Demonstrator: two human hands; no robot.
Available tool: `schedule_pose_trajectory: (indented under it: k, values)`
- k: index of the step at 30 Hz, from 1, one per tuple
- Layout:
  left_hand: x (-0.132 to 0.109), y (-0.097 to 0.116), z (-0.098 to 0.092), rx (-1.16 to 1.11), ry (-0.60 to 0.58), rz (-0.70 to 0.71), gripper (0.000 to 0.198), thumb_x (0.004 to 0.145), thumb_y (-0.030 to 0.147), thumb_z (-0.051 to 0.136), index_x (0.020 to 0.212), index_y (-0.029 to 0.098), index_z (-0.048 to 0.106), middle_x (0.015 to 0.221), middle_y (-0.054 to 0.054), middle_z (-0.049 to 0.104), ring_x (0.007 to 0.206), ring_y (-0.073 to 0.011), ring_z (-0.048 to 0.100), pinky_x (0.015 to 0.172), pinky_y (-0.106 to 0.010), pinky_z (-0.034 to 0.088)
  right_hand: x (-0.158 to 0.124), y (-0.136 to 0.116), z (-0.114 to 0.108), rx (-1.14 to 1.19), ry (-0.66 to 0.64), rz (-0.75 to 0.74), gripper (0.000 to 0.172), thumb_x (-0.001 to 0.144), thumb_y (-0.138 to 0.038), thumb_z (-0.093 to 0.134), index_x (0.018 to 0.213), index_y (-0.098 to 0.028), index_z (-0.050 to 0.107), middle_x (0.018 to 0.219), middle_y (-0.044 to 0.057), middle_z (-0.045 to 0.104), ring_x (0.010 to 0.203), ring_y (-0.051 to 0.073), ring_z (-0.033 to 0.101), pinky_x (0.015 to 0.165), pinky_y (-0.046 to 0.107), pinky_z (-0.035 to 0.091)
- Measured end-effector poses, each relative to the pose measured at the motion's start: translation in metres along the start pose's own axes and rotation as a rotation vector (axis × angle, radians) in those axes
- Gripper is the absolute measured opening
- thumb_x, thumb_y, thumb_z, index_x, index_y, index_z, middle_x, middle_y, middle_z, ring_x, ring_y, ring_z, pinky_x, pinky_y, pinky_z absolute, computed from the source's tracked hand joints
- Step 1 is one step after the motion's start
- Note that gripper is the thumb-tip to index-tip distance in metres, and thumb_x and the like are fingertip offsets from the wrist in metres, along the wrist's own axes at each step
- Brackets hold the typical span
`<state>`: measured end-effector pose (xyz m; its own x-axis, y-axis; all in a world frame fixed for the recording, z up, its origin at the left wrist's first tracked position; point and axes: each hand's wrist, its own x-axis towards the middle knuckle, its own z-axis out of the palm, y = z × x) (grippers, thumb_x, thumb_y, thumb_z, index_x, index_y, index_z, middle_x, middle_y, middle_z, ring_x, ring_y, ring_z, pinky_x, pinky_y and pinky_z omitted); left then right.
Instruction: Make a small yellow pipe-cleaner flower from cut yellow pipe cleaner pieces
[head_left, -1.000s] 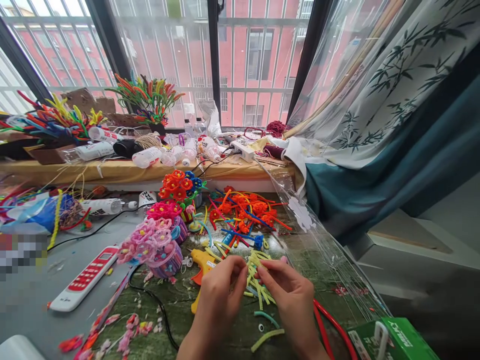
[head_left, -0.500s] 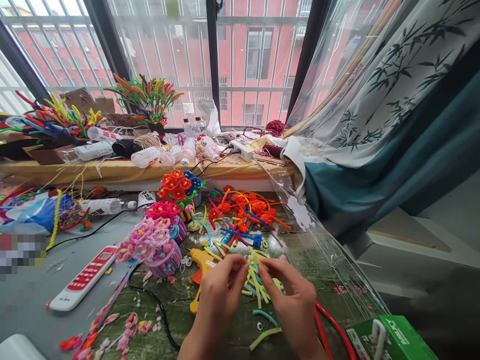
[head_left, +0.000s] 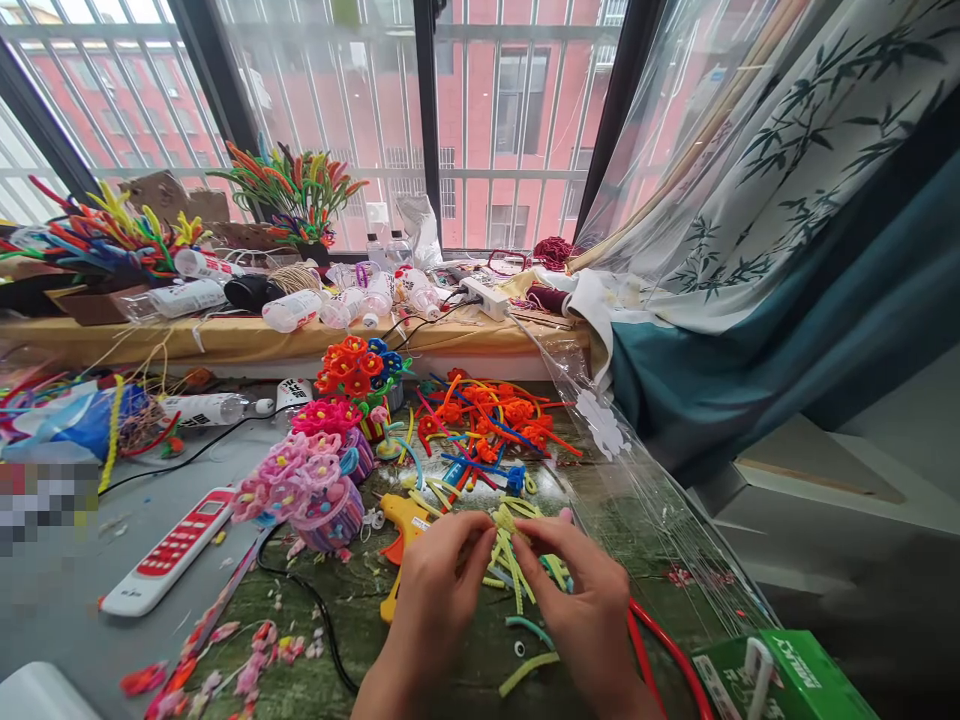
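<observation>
My left hand [head_left: 444, 572] and my right hand [head_left: 576, 575] are close together over the table, fingertips pinched. Between them is a pale yellow-green pipe cleaner piece [head_left: 504, 519]; the fingers partly hide its shape. Below and behind it lies a heap of cut yellow-green pipe cleaners [head_left: 517, 592]. A yellow glue gun [head_left: 409, 520] lies just left of my left hand, partly covered by it. Nearer to me, between the wrists, are a short blue-green pipe cleaner [head_left: 531, 632], a googly eye [head_left: 519, 648] and a curved yellow-green pipe cleaner [head_left: 528, 673].
Pots of pipe-cleaner flowers [head_left: 326, 515] stand at left, near a red-and-white remote [head_left: 169, 553] and a black cable [head_left: 319, 605]. Orange flowers [head_left: 517, 412] are heaped behind. A green box [head_left: 802, 675] sits front right beside a red tube [head_left: 671, 650]. Plastic bottles [head_left: 292, 311] line the sill.
Both hands stay in nearly the same place with slight finger shifts. More of the yellow-green piece now shows above and between the fingertips.
</observation>
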<state>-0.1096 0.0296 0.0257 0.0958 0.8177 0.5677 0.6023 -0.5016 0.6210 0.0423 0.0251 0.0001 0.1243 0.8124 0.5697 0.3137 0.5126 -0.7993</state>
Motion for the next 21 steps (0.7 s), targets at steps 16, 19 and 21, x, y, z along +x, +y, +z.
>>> schedule_pose_trajectory:
  k: [16, 19, 21]
  values:
    - [-0.0008, 0.002, -0.0001, -0.02, 0.018, 0.016, 0.006, 0.088, 0.013, 0.06, 0.086, 0.018, 0.063, 0.076, -0.001, 0.069, 0.065, -0.0127, 0.067, 0.06, -0.019, 0.053, 0.005, 0.0007, 0.0025, 0.223, -0.057, 0.438, 0.027, 0.079, -0.04, 0.076, 0.094, -0.018, 0.078, 0.093, 0.01, 0.079, 0.081, 0.024, 0.074, 0.071, 0.031, 0.06]
    - [-0.0007, 0.0019, -0.0008, -0.009, 0.004, 0.043, 0.008, 0.09, 0.014, 0.06, 0.084, 0.019, 0.062, 0.074, 0.0, 0.065, 0.063, -0.0125, 0.063, 0.057, -0.019, 0.05, 0.0065, 0.0003, 0.002, 0.279, -0.043, 0.481, 0.027, 0.077, -0.041, 0.077, 0.091, -0.018, 0.079, 0.09, 0.009, 0.079, 0.081, 0.024, 0.073, 0.071, 0.031, 0.059]
    - [-0.0004, 0.0028, -0.0013, -0.022, -0.003, 0.054, 0.008, 0.09, 0.014, 0.059, 0.085, 0.019, 0.062, 0.073, 0.0, 0.063, 0.063, -0.0125, 0.062, 0.056, -0.019, 0.049, 0.0075, -0.0009, 0.0025, 0.335, -0.025, 0.512, 0.026, 0.075, -0.041, 0.079, 0.089, -0.019, 0.079, 0.088, 0.008, 0.079, 0.079, 0.023, 0.073, 0.071, 0.03, 0.06]
